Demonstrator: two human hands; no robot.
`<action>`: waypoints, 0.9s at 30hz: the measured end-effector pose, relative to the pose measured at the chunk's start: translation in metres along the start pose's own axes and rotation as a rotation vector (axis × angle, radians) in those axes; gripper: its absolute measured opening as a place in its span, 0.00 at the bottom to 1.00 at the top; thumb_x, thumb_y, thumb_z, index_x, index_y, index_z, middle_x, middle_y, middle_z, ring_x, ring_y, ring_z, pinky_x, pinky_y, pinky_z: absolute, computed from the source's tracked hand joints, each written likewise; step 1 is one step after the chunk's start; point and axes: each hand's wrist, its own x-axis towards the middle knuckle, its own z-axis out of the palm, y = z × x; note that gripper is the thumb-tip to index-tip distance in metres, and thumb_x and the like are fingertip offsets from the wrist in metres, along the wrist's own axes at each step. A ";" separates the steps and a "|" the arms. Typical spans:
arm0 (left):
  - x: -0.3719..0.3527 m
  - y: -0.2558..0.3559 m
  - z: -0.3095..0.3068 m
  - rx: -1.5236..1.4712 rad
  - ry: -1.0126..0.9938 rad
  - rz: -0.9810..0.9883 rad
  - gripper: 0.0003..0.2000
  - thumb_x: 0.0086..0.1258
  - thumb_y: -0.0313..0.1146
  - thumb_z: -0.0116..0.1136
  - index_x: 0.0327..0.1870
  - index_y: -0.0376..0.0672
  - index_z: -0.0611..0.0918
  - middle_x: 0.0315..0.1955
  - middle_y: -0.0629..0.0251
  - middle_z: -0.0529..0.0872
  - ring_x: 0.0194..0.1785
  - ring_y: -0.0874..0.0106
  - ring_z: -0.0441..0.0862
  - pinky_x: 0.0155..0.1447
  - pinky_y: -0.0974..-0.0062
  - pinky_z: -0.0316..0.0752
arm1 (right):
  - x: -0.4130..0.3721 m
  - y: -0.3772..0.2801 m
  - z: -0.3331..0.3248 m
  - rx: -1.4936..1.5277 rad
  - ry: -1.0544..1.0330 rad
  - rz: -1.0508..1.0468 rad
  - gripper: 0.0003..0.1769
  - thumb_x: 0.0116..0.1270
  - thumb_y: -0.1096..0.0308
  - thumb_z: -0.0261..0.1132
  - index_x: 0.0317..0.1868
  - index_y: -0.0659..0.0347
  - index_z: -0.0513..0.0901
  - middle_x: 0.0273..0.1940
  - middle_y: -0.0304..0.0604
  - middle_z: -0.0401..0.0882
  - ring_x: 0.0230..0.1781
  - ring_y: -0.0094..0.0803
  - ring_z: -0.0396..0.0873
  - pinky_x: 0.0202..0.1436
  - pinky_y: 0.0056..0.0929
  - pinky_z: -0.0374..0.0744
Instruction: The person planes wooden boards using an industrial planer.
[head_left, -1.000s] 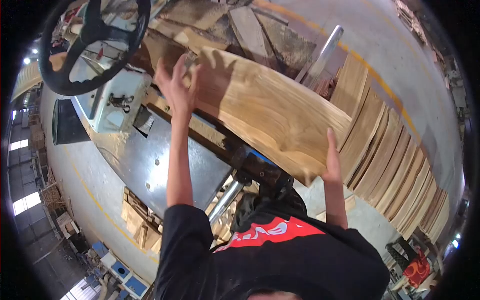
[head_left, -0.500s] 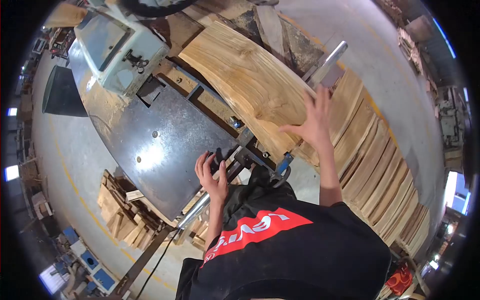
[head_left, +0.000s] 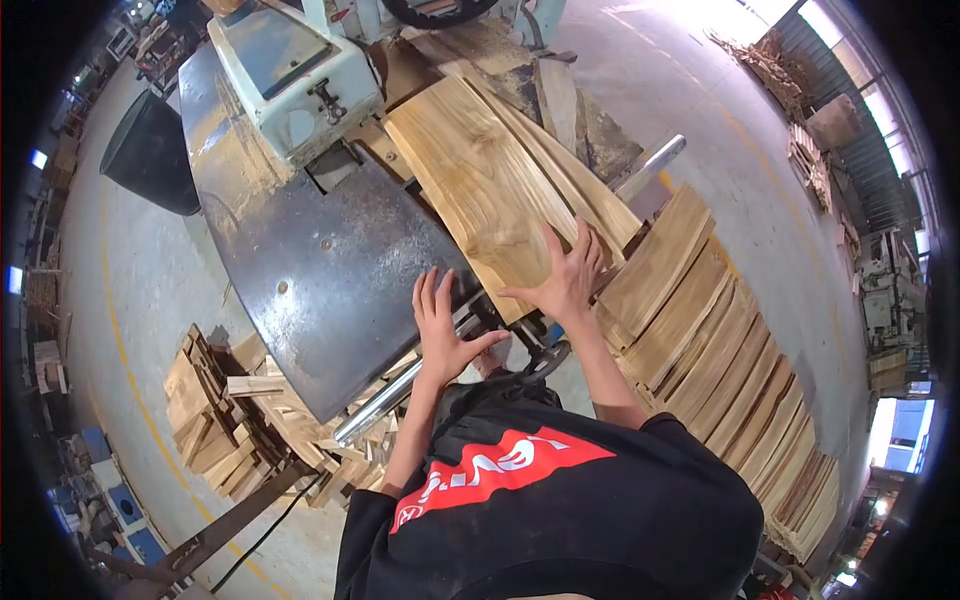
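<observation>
A wide wooden board lies slanted beside the dark metal machine table. My right hand is at the board's near right part with its fingers spread; whether the fingertips touch the wood I cannot tell. Over the near right edge of the metal table is my left hand, fingers apart and nothing in it. A narrower strip of wood lies along the board's right side.
The pale machine housing stands at the table's far end. Stacked boards are on the right, scrap wood at lower left. A dark bin stands at upper left. A metal bar juts out beyond the strip.
The board now lies further left, closer to the metal table, and a separate strip shows at its right. My right hand has moved left and down; my left hand has opened wider.
</observation>
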 end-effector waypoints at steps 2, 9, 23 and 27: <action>-0.014 -0.010 0.004 0.048 -0.027 -0.018 0.69 0.41 0.65 0.88 0.85 0.39 0.63 0.85 0.37 0.56 0.88 0.36 0.47 0.87 0.37 0.51 | -0.010 -0.007 0.001 0.000 -0.017 -0.009 0.73 0.33 0.23 0.87 0.81 0.46 0.72 0.80 0.69 0.55 0.78 0.70 0.57 0.77 0.72 0.60; -0.044 -0.025 -0.007 0.182 -0.029 -0.129 0.75 0.36 0.68 0.88 0.87 0.39 0.60 0.86 0.34 0.51 0.90 0.34 0.41 0.87 0.36 0.48 | -0.020 -0.026 0.015 0.036 -0.025 -0.104 0.71 0.33 0.23 0.85 0.80 0.45 0.75 0.80 0.67 0.56 0.78 0.68 0.57 0.78 0.70 0.58; -0.107 -0.054 -0.026 0.459 -0.035 -0.318 0.72 0.39 0.62 0.87 0.90 0.45 0.58 0.88 0.29 0.44 0.92 0.38 0.32 0.85 0.29 0.27 | -0.084 -0.088 0.068 0.338 -0.275 -0.410 0.39 0.66 0.51 0.79 0.69 0.68 0.79 0.84 0.66 0.53 0.82 0.67 0.56 0.81 0.63 0.63; -0.092 -0.074 -0.018 0.316 0.058 -0.178 0.67 0.43 0.59 0.86 0.87 0.39 0.63 0.86 0.28 0.51 0.92 0.42 0.42 0.86 0.34 0.35 | -0.076 -0.096 0.081 0.509 -0.392 -0.510 0.33 0.70 0.58 0.75 0.69 0.71 0.81 0.84 0.66 0.56 0.86 0.63 0.55 0.84 0.54 0.66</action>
